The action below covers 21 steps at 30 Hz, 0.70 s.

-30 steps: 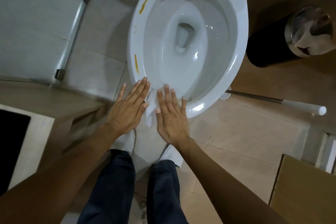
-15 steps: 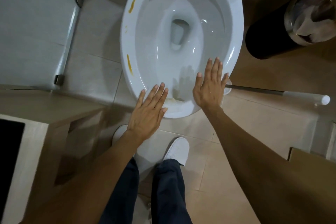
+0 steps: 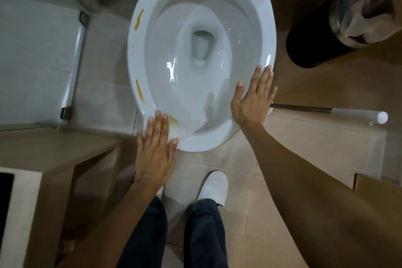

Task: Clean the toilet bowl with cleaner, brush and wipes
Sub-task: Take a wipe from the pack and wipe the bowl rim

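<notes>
Here the toilet bowl [image 3: 202, 56] is the fixed landmark: a glazed white ceramic fitting standing on the tiled floor [image 3: 272, 152], seat and lid up or out of view, with the rim wholly exposed. It is heavy, rigid and not something to lift; the only handling is pressing and wiping along its rim. The glaze shines with wet highlights, so I judge it slippery under a flat palm, and hard enough to take firm pressure without harm.

The left hand [image 3: 155, 148] lies flat at the bowl's near edge, fingers [image 3: 159, 124] straight and together, tips on the rim; it grips nothing that I can make out. The right hand [image 3: 253, 100] is laid on the bowl's right rim, fingers spread and straight, likewise curled round nothing. Whether a wipe sits beneath either palm cannot be told.

Yellow-orange streaks [image 3: 138, 19] mark the bowl's left rim, with another further along that rim towards the near edge, a blot at the far rim and a smear just beside the left fingertips. Judging by these, the rim wiping is far from finished.

To the right of the bowl, on the floor, lies the brush handle [image 3: 326, 111], a thin rigid rod with a white grip end; that grip is the natural place to take hold, and it should be light. Further right of the bowl stands a dark waste bin [image 3: 315, 37] with crumpled paper inside. No cleaner bottle is visible.
</notes>
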### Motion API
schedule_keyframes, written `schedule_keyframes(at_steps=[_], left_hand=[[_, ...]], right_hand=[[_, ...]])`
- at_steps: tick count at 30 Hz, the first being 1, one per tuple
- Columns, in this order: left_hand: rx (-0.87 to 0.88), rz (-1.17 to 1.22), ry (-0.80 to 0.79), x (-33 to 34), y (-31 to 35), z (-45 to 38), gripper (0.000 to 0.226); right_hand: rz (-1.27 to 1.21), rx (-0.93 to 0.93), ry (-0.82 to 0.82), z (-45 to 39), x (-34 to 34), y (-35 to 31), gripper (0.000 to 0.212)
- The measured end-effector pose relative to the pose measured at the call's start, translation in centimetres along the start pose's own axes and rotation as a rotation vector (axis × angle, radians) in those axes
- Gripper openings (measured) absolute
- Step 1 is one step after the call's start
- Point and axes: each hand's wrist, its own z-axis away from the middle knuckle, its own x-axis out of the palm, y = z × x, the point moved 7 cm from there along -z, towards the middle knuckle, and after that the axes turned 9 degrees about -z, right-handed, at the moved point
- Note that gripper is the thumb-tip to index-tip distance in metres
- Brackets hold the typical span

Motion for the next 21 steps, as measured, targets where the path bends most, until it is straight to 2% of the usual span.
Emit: schedule_keyframes(at_steps=[3,8,15,17,21], left_hand=[[0.003,0.019,-0.005,-0.3,0.3,0.5,0.063],[0.081,-0.085,-0.01,-1.2,-0.8,0.7,0.057],[0.581,-0.313,-0.036,-1.6,-2.4,-2.5,0.052],[0.557,-0.328,-0.023,-2.0,-3.0,-3.4,0.051],[0.233,-0.195,-0.021,-2.8,-3.9,-4.6,0.051]], right_hand=[[-0.043,0.024,0.024,0.0,0.2,-0.1,0.066],[-0.119,0.014,0.046,0.0,0.1,-0.2,0.067],[-0.154,0.006,0.067,0.0,-0.3,-0.2,0.068],[-0.155,0.004,0.075,0.0,-0.4,-0.2,0.068],[-0.156,-0.001,0.077,-0.2,-0.3,-0.2,0.068]])
